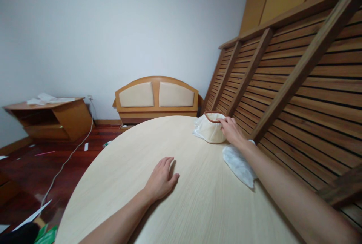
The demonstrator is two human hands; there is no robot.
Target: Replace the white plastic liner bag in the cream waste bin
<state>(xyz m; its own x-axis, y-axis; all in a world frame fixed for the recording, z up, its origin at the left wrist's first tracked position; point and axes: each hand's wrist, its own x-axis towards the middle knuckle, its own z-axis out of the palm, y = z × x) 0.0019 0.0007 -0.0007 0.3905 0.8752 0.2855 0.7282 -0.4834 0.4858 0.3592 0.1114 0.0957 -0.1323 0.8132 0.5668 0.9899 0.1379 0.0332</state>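
The cream cloth bag, w/ a brown rim, is set at the far right edge of the round desk. Its rim is touched on the near side by the right hand: fingers bent and held close together, tips on the rim; thumb hidden, so a true pinch can't be told. A white wrapper is lain on just beside the bag, under the right forearm. The left hand is laid flat on the desk, palm down, fingers loosely together, nothing held, well apart from the bag. A slatted bed frame is propped behind the desk at right; a padded headboard is stood at the wall.
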